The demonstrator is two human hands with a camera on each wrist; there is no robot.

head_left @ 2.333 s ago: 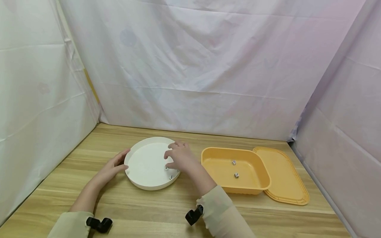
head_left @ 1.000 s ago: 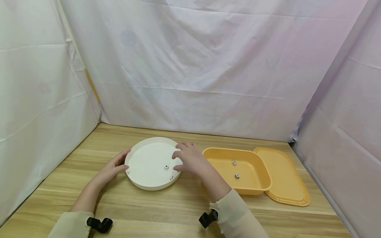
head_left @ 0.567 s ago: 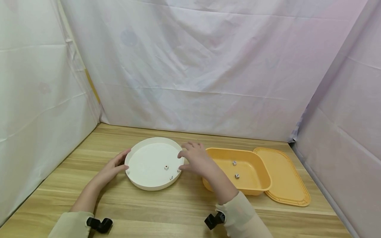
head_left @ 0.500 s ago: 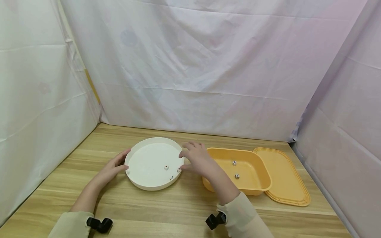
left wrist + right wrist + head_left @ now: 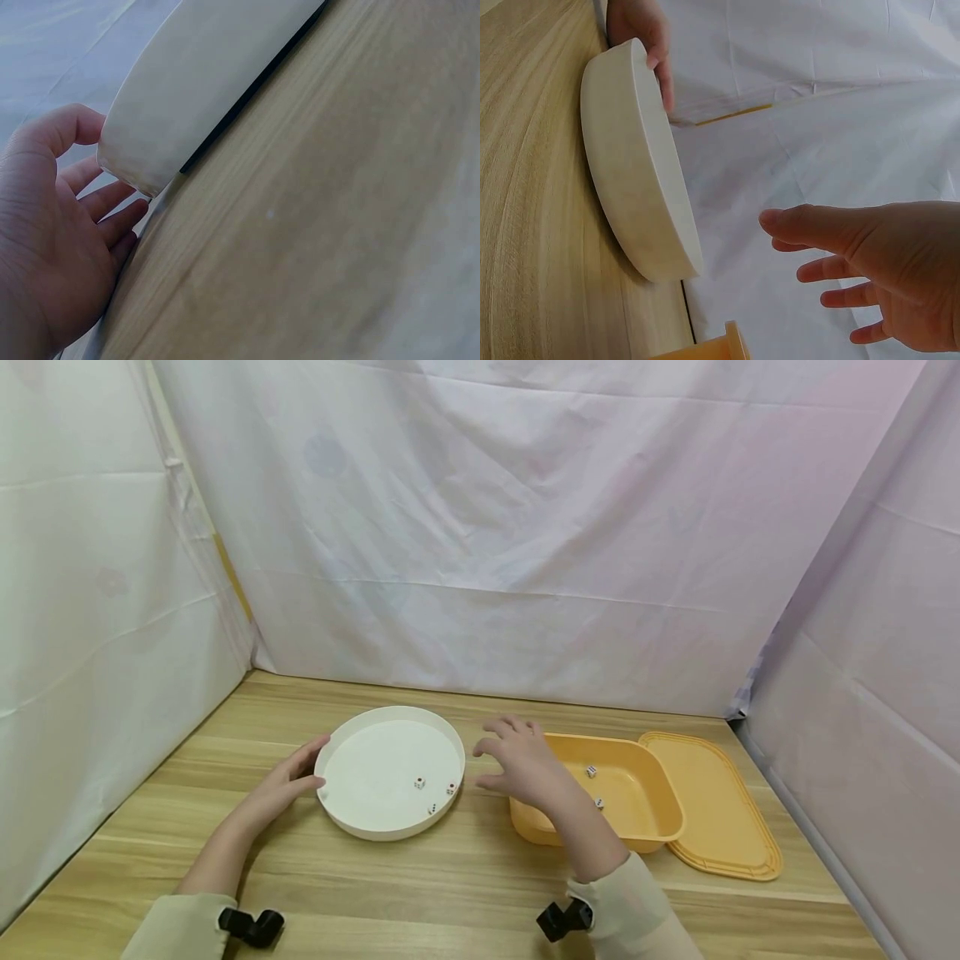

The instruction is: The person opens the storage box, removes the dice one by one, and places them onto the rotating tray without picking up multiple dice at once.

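A round white tray (image 5: 375,832) lies on the wooden table with three small dice (image 5: 420,782) near its right wall. My left hand (image 5: 281,785) rests against the tray's left rim, thumb and straight fingers (image 5: 112,217) along the wall (image 5: 202,82). My right hand (image 5: 521,760) hovers open, fingers spread and holding nothing, between the white tray (image 5: 637,180) and the orange tub (image 5: 678,818), over the tub's left edge. In the right wrist view the right hand (image 5: 885,262) is in the air, apart from the tray. Two dice (image 5: 591,771) lie in the tub, one partly hidden by my wrist.
An orange lid (image 5: 720,810) lies flat against the tub's right side. White cloth walls close in the table at the left, back and right. Bare wood (image 5: 420,885) stretches along the front edge. A corner of the orange tub (image 5: 720,346) shows in the right wrist view.
My right hand has drawn out of the white tray and moved right to the orange tub's left edge, uncovering a third die. The left hand and tray have stayed still.
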